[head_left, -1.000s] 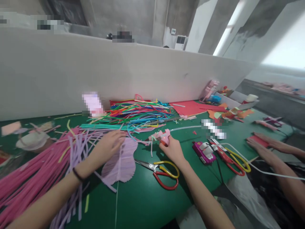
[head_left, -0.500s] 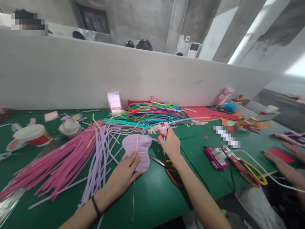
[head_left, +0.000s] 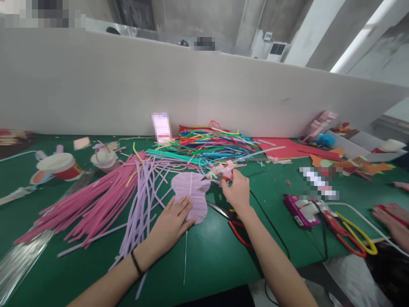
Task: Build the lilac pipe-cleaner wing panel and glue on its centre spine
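Note:
My left hand (head_left: 171, 221) lies flat with fingers stretched on the lower edge of a lilac petal-shaped paper piece (head_left: 191, 189) that has a thin wire stem (head_left: 185, 256) running toward me. My right hand (head_left: 238, 192) is closed around a small pink glue gun (head_left: 222, 170), its tip pointing left just above the top of the lilac piece. A black cord (head_left: 271, 230) trails from it along my right forearm. Red-handled scissors (head_left: 234, 221) lie partly hidden under my right wrist.
Pink strips (head_left: 86, 204) and lilac strips (head_left: 139, 204) fan out at left, a multicoloured pile (head_left: 207, 149) sits by the white divider (head_left: 191, 85). Cups (head_left: 59, 166) stand far left. Another glue gun (head_left: 300, 209), scissors (head_left: 351, 230) and another person's hand (head_left: 391, 217) are at right.
The view has shifted left. My left hand slid from the strips onto the lower edge of the lilac piece. My right hand kept the glue gun and stays near the piece's top.

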The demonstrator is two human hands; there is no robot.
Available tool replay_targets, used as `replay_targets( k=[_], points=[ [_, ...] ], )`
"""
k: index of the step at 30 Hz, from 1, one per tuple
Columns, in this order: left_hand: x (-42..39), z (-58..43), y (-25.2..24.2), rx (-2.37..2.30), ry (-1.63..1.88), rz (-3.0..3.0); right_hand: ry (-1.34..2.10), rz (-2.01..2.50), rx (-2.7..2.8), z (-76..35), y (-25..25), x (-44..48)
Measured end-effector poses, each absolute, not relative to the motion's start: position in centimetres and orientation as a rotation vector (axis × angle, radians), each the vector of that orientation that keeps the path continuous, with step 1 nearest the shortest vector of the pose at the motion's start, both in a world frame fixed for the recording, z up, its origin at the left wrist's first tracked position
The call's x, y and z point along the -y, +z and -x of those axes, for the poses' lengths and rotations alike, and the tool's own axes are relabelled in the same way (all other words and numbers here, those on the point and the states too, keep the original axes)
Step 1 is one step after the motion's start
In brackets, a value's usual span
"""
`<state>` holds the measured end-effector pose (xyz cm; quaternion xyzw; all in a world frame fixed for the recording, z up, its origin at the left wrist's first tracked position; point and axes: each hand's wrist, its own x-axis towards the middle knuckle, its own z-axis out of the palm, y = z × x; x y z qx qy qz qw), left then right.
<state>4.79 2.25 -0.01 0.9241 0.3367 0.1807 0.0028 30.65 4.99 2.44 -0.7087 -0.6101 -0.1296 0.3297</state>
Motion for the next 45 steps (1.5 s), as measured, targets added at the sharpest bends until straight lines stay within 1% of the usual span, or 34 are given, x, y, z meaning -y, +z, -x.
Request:
replay_targets(
  k=[8, 14, 18, 22, 28, 33, 39, 45],
  points=[
    [-1.8, -4.6, 1.7, -1.001, 0.741, -2.724, -0.18, 1.897, 1.521, -30.3, 3.0, -4.4],
    [-2.5, -4.0, 1.9, -1.23, 1.017, -2.525, -0.132, 1.831, 1.585, -29.7, 3.0, -4.0],
    [-3.3, -3.2, 2.1, -1.329, 1.07, -2.44, -0.099, 1.815, 1.643, -29.6, 3.2, -3.8],
    [-4.0, -2.7, 2.7, -1.372, 1.075, -2.356, -0.066, 1.769, 1.746, -29.5, 3.3, -3.5],
    [-4.7, -1.8, 3.7, -1.346, 1.03, -2.079, -0.02, 1.738, 1.894, -29.5, 3.0, -3.3],
    [-4.9, -1.2, 3.7, -1.401, 1.033, -2.043, 0.031, 1.702, 1.969, -29.5, 3.0, -3.2],
    [-4.7, -1.5, 3.6, -1.406, 0.945, -2.24, 0.057, 1.699, 1.999, -29.7, 3.1, -3.3],
    [-5.0, -1.3, 2.6, -1.382, 0.636, -2.669, 0.1, 1.698, 2.0, -29.9, 3.1, -3.4]
  ],
)
